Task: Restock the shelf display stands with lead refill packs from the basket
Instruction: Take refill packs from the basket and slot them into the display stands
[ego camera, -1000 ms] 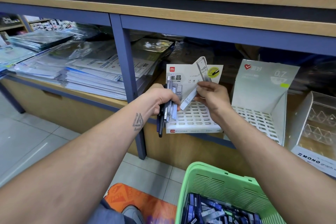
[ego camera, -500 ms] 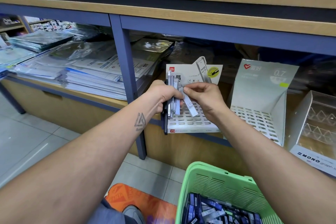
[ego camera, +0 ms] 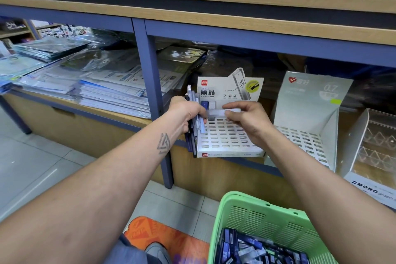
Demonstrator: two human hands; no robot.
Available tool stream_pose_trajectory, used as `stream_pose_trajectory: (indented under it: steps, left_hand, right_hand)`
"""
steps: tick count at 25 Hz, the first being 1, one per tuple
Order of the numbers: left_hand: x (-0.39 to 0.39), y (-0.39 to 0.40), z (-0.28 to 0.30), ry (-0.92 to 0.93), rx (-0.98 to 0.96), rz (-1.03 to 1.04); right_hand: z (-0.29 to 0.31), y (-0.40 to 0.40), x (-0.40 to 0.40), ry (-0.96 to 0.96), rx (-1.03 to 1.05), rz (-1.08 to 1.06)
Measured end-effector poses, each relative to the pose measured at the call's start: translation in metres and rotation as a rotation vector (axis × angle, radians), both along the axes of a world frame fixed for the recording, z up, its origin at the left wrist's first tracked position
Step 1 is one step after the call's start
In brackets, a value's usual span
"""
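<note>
— What's nearest?

— The green plastic basket, low at the right, with a loose heap of lead refill packs in it, dark blue and pale ones mixed.

— And the hands?

— The left hand is curled round a bundle of packs held on edge. The right hand pinches one pale pack between thumb and fingertips, lying crosswise just above the slotted deli display stand, where two packs already stand in the back row.

— How would one handle?

— Light, stiff and slim, I'd judge, with a smooth shell that could slip. Pinch the flat faces near one end, leaving the other end free to drop into a slot.

— Farther back?

— An unfilled 0.7 display stand to the right, on the same shelf.
</note>
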State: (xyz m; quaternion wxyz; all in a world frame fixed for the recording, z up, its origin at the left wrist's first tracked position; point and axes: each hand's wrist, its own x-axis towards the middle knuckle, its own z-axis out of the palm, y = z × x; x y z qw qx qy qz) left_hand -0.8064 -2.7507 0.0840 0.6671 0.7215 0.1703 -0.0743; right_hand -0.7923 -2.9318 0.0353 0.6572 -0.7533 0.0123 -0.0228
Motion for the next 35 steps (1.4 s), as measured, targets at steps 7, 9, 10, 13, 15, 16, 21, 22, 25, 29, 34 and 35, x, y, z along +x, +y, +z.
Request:
stream_pose_trajectory:
  steps: [7, 9, 10, 13, 15, 16, 21, 22, 25, 29, 34, 35]
  left_hand:
    - [0.004, 0.001, -0.006, 0.0, 0.114, 0.028]
    - [0.005, 0.002, -0.007, -0.003, 0.126, 0.028]
    - [0.005, 0.003, -0.007, -0.002, 0.129, 0.028]
    - [0.006, 0.005, -0.01, 0.008, 0.135, 0.011]
    - [0.005, 0.005, -0.011, 0.011, 0.14, -0.001]
    - [0.006, 0.005, -0.011, 0.01, 0.148, -0.004]
    - [0.005, 0.004, -0.011, 0.006, 0.16, -0.002]
    - [0.005, 0.004, -0.011, 0.009, 0.159, -0.004]
    - [0.004, 0.005, -0.01, 0.022, 0.146, -0.021]
    - [0.005, 0.008, -0.004, 0.029, 0.029, -0.076]
    - [0.0, 0.005, 0.002, 0.051, -0.133, -0.135]
    - [-0.001, 0.002, 0.001, 0.05, -0.137, -0.136]
  right_hand:
    - [0.001, 0.016, 0.006, -0.419, -0.617, -0.074]
    - [-0.003, 0.019, 0.006, -0.474, -0.677, -0.035]
    - [-0.004, 0.02, 0.006, -0.48, -0.686, -0.025]
    - [-0.003, 0.021, 0.009, -0.449, -0.641, -0.004]
    - [-0.003, 0.023, 0.013, -0.423, -0.647, 0.038]
    - [-0.003, 0.024, 0.015, -0.413, -0.667, 0.045]
    - [-0.004, 0.03, 0.023, -0.502, -0.786, -0.015]
    - [-0.006, 0.031, 0.023, -0.542, -0.835, -0.027]
    - [-0.009, 0.031, 0.019, -0.571, -0.876, -0.078]
    - [-0.006, 0.031, 0.012, -0.503, -0.839, -0.071]
    - [0.013, 0.027, -0.017, 0.07, -0.018, 0.193]
    - [0.014, 0.025, -0.023, 0.148, 0.046, 0.272]
